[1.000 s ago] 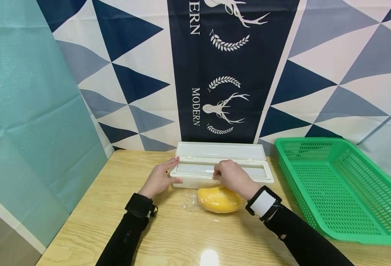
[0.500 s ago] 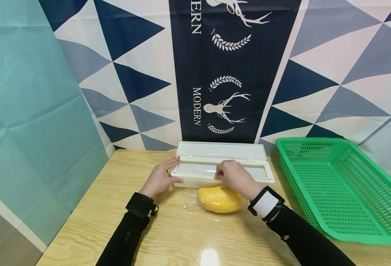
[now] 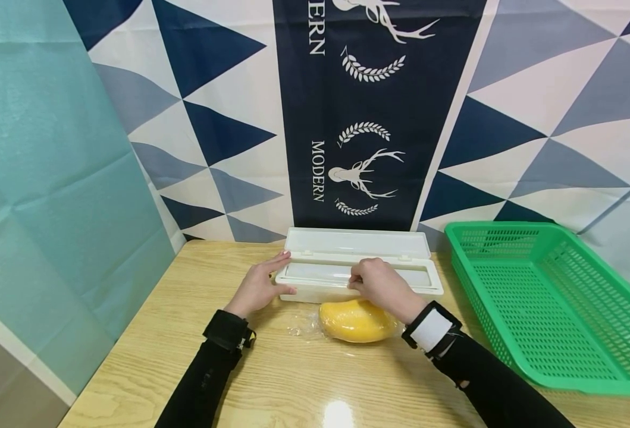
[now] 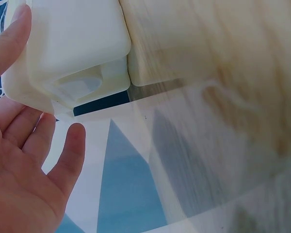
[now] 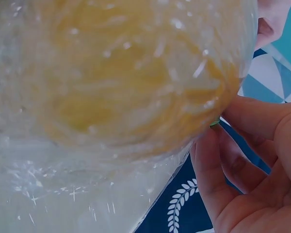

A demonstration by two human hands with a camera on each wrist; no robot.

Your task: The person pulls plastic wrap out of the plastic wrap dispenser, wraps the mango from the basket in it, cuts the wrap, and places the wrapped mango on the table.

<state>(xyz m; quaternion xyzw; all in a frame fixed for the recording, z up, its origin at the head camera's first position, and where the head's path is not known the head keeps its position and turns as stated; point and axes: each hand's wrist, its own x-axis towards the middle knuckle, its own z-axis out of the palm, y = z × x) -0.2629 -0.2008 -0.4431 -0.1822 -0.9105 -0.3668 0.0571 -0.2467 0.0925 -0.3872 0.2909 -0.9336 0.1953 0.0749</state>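
A long white cling film dispenser [image 3: 309,292] lies at the back of the table, its lid [image 3: 354,242] tipped back. My left hand [image 3: 258,289] grips its left end, thumb in front and fingers behind, as the left wrist view also shows. At the front rim my right hand [image 3: 381,286] pinches a small piece between thumb and fingertips. That small green piece [image 5: 214,124] barely shows in the right wrist view. Close in front of the dispenser, below my right hand, lies a yellow mango [image 3: 354,321] wrapped in clear film [image 3: 306,327].
A green plastic basket [image 3: 513,351] stands on the right side of the wooden table [image 3: 293,380]. Behind the dispenser hangs a patterned cloth [image 3: 229,196]. Plain teal cloth [image 3: 68,238] covers the left side.
My right hand has slid slightly to the right along the dispenser's front rim. The left hand keeps its grip, and the mango lies still.
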